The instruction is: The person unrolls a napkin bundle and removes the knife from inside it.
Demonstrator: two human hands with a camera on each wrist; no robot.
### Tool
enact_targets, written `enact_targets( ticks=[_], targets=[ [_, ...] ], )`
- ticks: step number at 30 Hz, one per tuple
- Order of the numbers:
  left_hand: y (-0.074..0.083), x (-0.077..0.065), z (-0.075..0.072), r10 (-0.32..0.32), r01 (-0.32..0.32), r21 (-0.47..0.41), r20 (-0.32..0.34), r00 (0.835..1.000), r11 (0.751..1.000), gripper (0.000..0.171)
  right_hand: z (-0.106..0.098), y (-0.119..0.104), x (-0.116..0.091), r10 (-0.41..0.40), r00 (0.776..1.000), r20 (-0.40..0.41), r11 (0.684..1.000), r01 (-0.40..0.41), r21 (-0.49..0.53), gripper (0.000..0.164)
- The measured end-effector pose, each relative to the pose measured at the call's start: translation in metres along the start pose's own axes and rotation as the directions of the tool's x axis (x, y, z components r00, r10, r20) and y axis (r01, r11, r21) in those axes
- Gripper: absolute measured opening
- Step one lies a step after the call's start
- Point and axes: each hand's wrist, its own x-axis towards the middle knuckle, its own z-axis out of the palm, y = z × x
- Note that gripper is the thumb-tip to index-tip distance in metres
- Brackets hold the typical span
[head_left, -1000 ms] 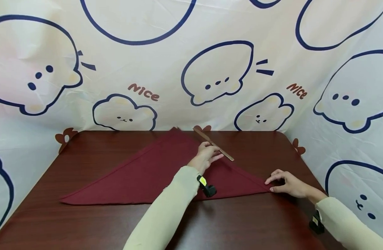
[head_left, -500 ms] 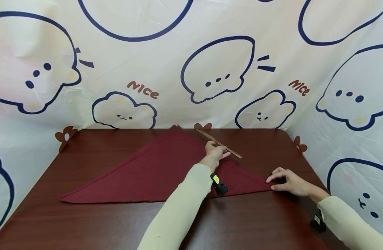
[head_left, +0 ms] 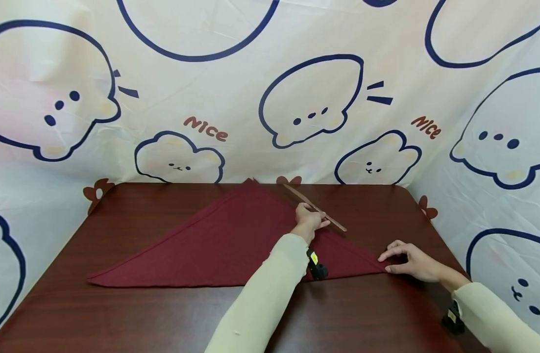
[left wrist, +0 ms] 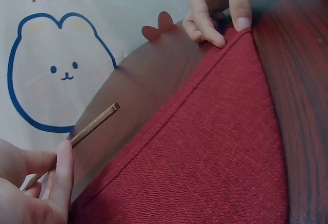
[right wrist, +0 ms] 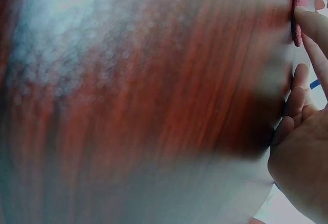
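A dark red cloth (head_left: 226, 235), folded into a broad triangle, lies on the table with its peak at the back edge. My left hand (head_left: 308, 220) holds a thin, flat wooden stick (head_left: 338, 223) above the cloth's right slanting edge. In the left wrist view, the squared end of the stick (left wrist: 97, 124) juts past the fingers (left wrist: 63, 170). My right hand (head_left: 413, 262) pinches the cloth's right corner between thumb and finger. The right wrist view catches only a sliver of red cloth (right wrist: 299, 26) at the thumb.
The brown wooden table (head_left: 164, 318) reaches back to a pale curtain (head_left: 239, 98) printed with blue cartoon outlines. This sheet also lines both sides. A small black camera (head_left: 317, 268) is strapped at the left wrist, and another (head_left: 454, 317) at the right.
My left hand has moved right along the slanting edge, carrying the stick with it; the stick now shows its narrow side. The right hand stays at the corner, and the cloth lies as before.
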Motion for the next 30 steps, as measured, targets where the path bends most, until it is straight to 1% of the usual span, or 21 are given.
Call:
enact_targets(
  ticks=[3,6,12,21,30],
  targets=[
    [-0.002,0.0,0.002,-0.002,0.003,0.052,-0.012,1.0,0.999,0.04,0.0,0.0,-0.001,0.003,1.0,0.004,1.0,-0.003,0.005,0.017],
    [-0.003,0.003,0.003,-0.007,0.009,0.08,-0.02,1.0,0.997,0.041,0.0,0.0,-0.001,0.016,1.0,0.009,1.0,-0.016,0.004,0.017],
    [-0.004,0.01,0.004,-0.006,0.01,0.089,-0.04,0.999,0.996,0.039,-0.001,-0.001,0.0,0.028,1.0,0.008,1.0,-0.028,-0.009,0.018],
    [-0.009,0.013,0.004,-0.013,0.021,0.135,-0.059,0.998,0.991,0.031,-0.001,-0.001,-0.001,0.017,1.0,0.005,1.0,-0.017,-0.007,0.018],
    [-0.013,0.017,0.006,-0.028,0.038,0.113,-0.085,0.996,0.993,0.024,0.0,0.0,-0.001,0.013,1.0,-0.002,1.0,-0.013,-0.006,0.017]
  ],
)
